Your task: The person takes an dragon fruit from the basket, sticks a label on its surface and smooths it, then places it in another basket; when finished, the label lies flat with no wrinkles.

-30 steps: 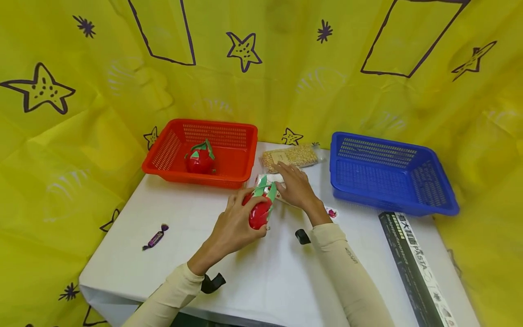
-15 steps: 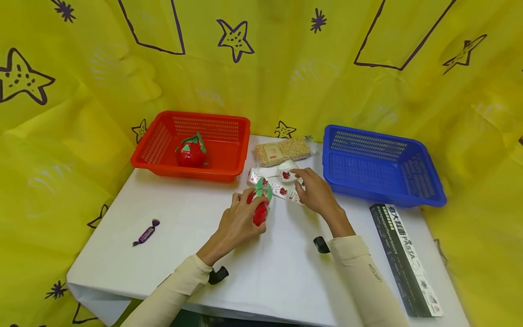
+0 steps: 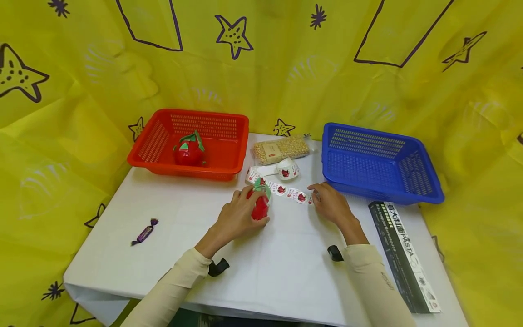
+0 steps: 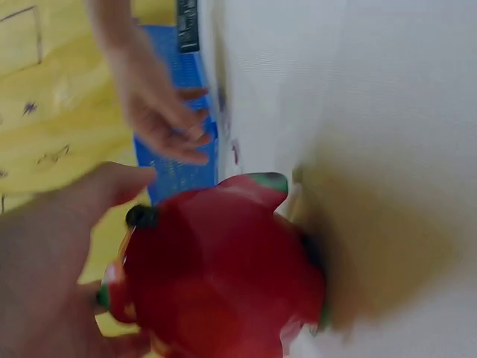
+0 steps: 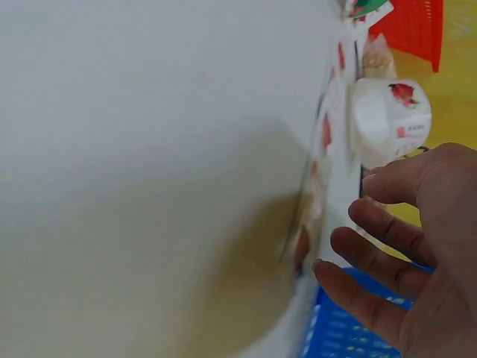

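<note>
My left hand [image 3: 237, 213] grips a red toy dragon fruit [image 3: 260, 206] with green leaf tips, low over the white table or touching it. In the left wrist view the dragon fruit [image 4: 223, 276] fills the lower middle, thumb and fingers around its near side. My right hand [image 3: 331, 204] is by the right end of a strip of stickers [image 3: 281, 189] printed with red fruit. Its fingers [image 5: 373, 257] are spread and loosely bent in the right wrist view, with nothing between them. The strip's roll [image 5: 391, 119] stands beyond them.
A red basket [image 3: 229, 170] at back left holds another toy dragon fruit [image 3: 189, 152]. A blue basket [image 3: 380, 190] stands at back right, a long pasta box [image 3: 404, 259] in front of it. A bag of corn kernels [image 3: 282, 149] lies behind the roll; a wrapped candy [image 3: 145, 231] lies left.
My right hand has moved right, from beside the held dragon fruit to the strip's end, uncovering the strip and roll. The left hand keeps its hold. The head view has shifted slightly.
</note>
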### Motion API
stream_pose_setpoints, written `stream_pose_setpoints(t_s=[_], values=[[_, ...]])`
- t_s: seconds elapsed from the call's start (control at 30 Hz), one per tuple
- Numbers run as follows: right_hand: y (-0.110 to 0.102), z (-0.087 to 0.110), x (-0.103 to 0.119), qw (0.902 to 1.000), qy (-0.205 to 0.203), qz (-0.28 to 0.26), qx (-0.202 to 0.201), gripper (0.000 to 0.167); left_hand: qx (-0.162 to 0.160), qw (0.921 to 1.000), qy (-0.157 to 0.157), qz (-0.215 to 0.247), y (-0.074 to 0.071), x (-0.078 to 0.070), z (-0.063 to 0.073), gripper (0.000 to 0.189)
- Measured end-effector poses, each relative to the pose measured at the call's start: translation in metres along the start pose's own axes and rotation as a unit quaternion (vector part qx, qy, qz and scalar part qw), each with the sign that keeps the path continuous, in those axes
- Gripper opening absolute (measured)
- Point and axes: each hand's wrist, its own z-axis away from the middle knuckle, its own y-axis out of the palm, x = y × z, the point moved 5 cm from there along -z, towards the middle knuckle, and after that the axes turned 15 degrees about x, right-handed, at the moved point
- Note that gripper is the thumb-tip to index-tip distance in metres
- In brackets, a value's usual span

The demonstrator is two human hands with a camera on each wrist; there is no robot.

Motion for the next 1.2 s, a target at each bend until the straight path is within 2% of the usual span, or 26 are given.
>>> stream_pose_setpoints(t_s=[0.17, 0.3, 0.53, 0.77, 0.97, 1.2], values=[[0.007, 0.004, -0.014, 0.9997, 0.014, 0.004, 0.020, 0.035, 0.065, 0.9927, 0.042, 0.093, -0.006, 0.012, 0.007, 0.070], [0.012, 0.004, -0.019, 0.9991, 0.013, 0.019, 0.036, 0.039, 0.086, 0.9860, 0.076, 0.120, -0.010, 0.018, 0.011, 0.072], [0.018, 0.005, -0.020, 0.9980, 0.011, 0.052, 0.036, 0.037, 0.085, 0.9837, 0.097, 0.126, -0.009, 0.018, 0.008, 0.066], [0.013, 0.005, -0.017, 0.9986, 0.001, 0.052, -0.013, 0.018, 0.078, 0.9828, 0.110, 0.127, -0.008, 0.016, 0.001, 0.065], [0.011, 0.002, -0.015, 0.9943, -0.042, 0.077, -0.060, 0.008, 0.059, 0.9827, 0.121, 0.128, -0.005, 0.017, -0.002, 0.060], [0.014, 0.002, -0.016, 0.9945, -0.057, 0.070, -0.053, 0.006, 0.060, 0.9826, 0.126, 0.122, -0.005, 0.016, -0.003, 0.057]])
